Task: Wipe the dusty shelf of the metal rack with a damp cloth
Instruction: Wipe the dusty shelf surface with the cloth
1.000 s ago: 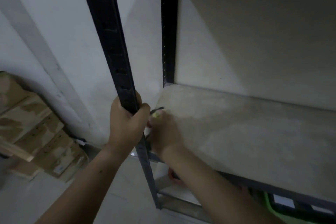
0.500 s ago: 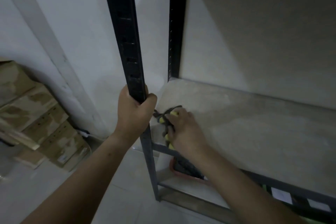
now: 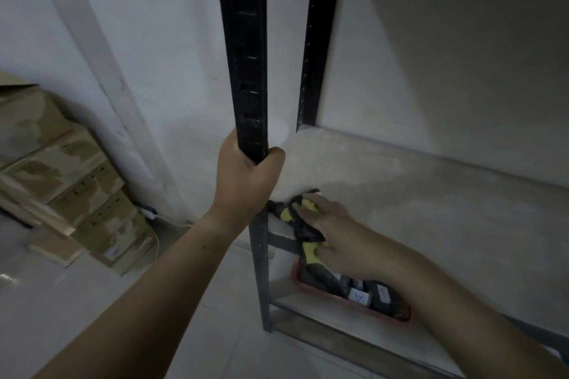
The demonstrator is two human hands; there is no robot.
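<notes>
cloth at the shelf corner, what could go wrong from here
The cloth hangs partly over the front edge of the shelf under the right hand; it may slip off onto the red tray below. Dust pushed toward that corner could fall there too. The left hand grips the slotted upright, whose edges might scrape it.

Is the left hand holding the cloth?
No, the left hand grips the black post, while the cloth lies under the right hand on the shelf.
</notes>
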